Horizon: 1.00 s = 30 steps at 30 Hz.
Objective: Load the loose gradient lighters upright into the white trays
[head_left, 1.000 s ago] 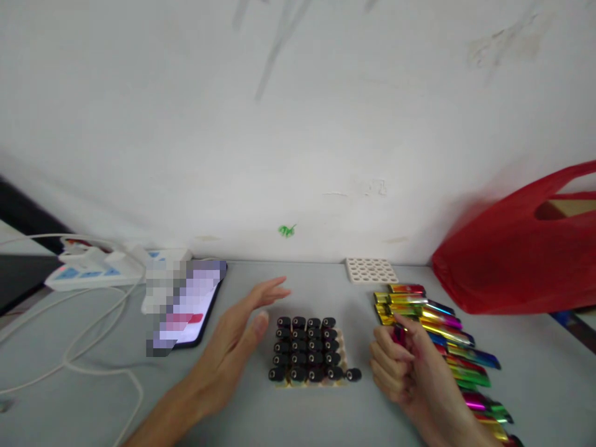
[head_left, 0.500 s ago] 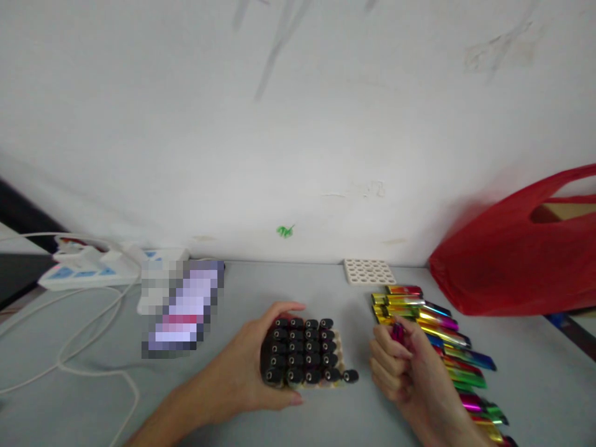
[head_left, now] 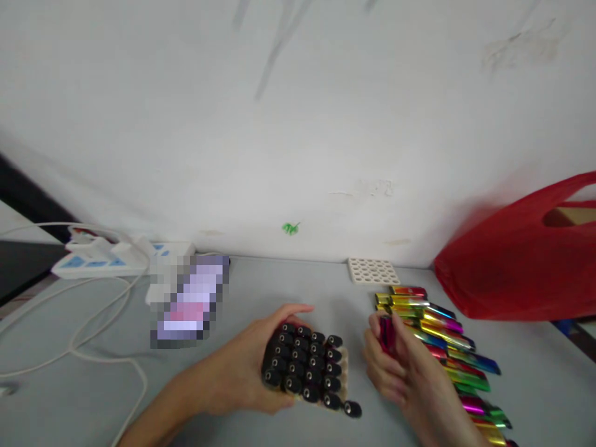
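Observation:
My left hand wraps round the left side of a pale tray packed with upright lighters, whose black ends with small metal rings face up in rows. One black-ended lighter stands at the tray's near right corner, with pale tray showing behind it. Closed in my right hand, to the right of the tray, is a shiny magenta lighter; my fingers hide part of it. Beside and partly behind this hand lie several loose metallic lighters in gold, red, blue, green and magenta.
A white perforated tray lies against the wall. A red bag stands at the right. On the left are a white power strip, loose white cables and a blurred-out phone.
The held tray has turned clockwise and tipped, its near right corner now lower in view. The magenta lighter shows more above my right fingers. The whole view has shifted slightly.

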Motion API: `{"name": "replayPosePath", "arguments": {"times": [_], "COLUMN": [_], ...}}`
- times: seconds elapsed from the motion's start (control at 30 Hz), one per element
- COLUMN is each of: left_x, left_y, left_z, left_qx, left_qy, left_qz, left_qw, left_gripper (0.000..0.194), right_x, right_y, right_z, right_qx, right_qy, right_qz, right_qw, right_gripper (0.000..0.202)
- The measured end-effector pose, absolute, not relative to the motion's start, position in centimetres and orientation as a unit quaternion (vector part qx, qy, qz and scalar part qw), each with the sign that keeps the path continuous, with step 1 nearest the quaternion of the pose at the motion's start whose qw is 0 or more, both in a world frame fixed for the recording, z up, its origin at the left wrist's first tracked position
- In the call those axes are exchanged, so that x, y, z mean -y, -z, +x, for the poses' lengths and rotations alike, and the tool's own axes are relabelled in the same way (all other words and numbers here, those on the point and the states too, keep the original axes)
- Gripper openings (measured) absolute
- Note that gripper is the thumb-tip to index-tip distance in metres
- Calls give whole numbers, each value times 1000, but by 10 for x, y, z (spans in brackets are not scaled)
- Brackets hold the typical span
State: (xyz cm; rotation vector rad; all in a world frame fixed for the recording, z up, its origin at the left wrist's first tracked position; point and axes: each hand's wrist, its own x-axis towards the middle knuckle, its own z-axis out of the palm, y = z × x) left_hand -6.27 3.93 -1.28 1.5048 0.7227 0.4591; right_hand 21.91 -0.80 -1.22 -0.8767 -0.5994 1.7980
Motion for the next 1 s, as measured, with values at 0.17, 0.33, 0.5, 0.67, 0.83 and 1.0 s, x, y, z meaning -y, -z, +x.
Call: {"name": "replayPosePath", "arguments": {"times": [0.17, 0.33, 0.5, 0.67, 0.83, 1.0], "left_x": [-40, -42, -43, -47, -49, -54], "left_y": [8, 8, 8, 17, 23, 26], "left_z": [-69, -71, -68, -73, -77, -76], "left_qx": [-363, -375, -357, -354, -350, -380], "left_qy": [-187, -186, -198, -236, -252, -283], "left_qz": [713, 691, 660, 657, 649, 634], "left_qw": [569, 589, 630, 622, 627, 611], "left_gripper": [108, 104, 99, 99, 100, 101], "right_x": [11, 17, 22, 20, 19, 18], "right_y": [10, 15, 22, 20, 13, 8], "right_z": [213, 216, 217, 217, 214, 215], "right_qx": [434, 528, 607, 704, 757, 776], "right_qy": [-564, -476, -416, -321, -241, -206], "right_qz": [-455, -505, -486, -472, -446, -433], "right_qw": [535, 490, 472, 423, 412, 410], "right_gripper": [39, 30, 24, 12, 13, 17]}}
